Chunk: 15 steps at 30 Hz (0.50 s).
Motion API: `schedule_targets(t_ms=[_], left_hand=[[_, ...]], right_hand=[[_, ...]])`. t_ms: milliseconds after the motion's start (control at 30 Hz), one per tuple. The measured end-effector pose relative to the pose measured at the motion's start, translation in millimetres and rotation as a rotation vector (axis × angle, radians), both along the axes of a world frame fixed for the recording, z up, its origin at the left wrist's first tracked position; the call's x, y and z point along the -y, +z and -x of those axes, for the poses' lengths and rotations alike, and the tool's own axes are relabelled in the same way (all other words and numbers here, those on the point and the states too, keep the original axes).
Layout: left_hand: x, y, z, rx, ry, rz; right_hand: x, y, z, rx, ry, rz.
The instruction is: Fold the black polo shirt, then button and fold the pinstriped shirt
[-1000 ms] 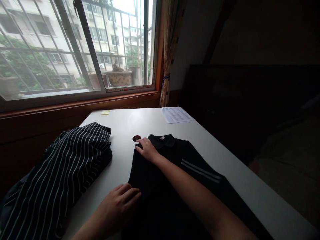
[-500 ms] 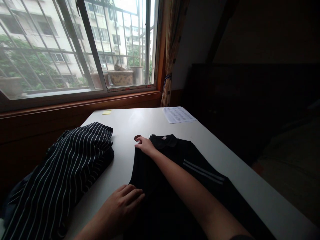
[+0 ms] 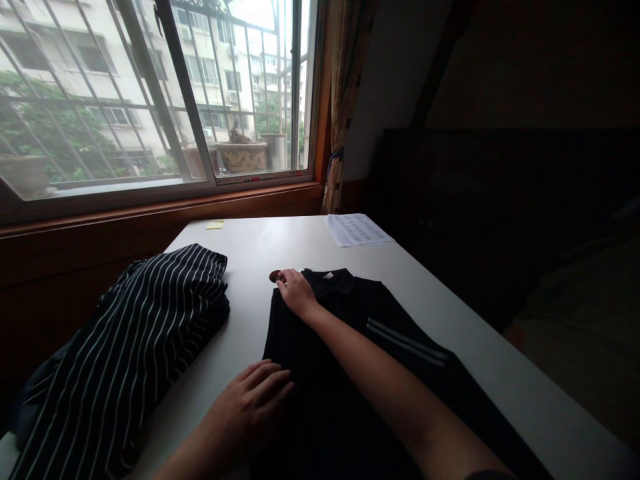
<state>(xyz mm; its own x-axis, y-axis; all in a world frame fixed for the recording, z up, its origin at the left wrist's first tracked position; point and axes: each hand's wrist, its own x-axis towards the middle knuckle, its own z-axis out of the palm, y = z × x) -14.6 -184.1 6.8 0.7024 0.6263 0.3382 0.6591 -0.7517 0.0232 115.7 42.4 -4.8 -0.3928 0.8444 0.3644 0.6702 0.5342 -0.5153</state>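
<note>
A black collared shirt (image 3: pixel 330 387) lies spread on the white table, with two grey stripes along one sleeve. My right hand (image 3: pixel 296 292) reaches across it to the far left shoulder, fingers bent and closed at the cloth there. Its fingertips are partly hidden. Just beyond them is a small brown round thing (image 3: pixel 275 275), its kind unclear, and a bit of white shows beside the collar. Lower down, my left hand (image 3: pixel 253 407) rests on the shirt's left edge, palm down with fingers stretched out.
A heap of black-and-white striped cloth (image 3: pixel 165 327) covers the left side of the white table (image 3: pixel 255 243). Printed papers (image 3: pixel 357 230) lie at the far right edge, and a yellow note (image 3: pixel 215 225) at the far left. Behind stands a barred window (image 3: pixel 240 87) with a curtain (image 3: pixel 343 100).
My right hand has shifted slightly right along the shoulder, and its fingers have bunched closer. My left hand has moved slightly up, its fingers lying a little flatter on the shirt.
</note>
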Motion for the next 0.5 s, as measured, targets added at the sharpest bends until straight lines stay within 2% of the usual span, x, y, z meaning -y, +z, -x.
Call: schedule_targets(t_ms=[133, 300, 400, 500], left_hand=[[-3.0, -3.7, 2.6, -0.033, 0.025, -0.032], [-5.6, -15.2, 5.9, -0.078, 0.047, -0.035], [-5.9, -20.8, 6.4, -0.086, 0.038, -0.025], [-5.7, -22.7, 6.2, -0.073, 0.036, -0.030]], right_hand=[[36.7, 6.6, -16.7, 0.033, 0.116, -0.080], [76.7, -9.4, -40.0, 0.211, 0.325, -0.171], [80.6, -19.9, -44.4, 0.306, 0.325, -0.156], [72.9, -21.9, -40.8, 0.373, 0.317, -0.084]])
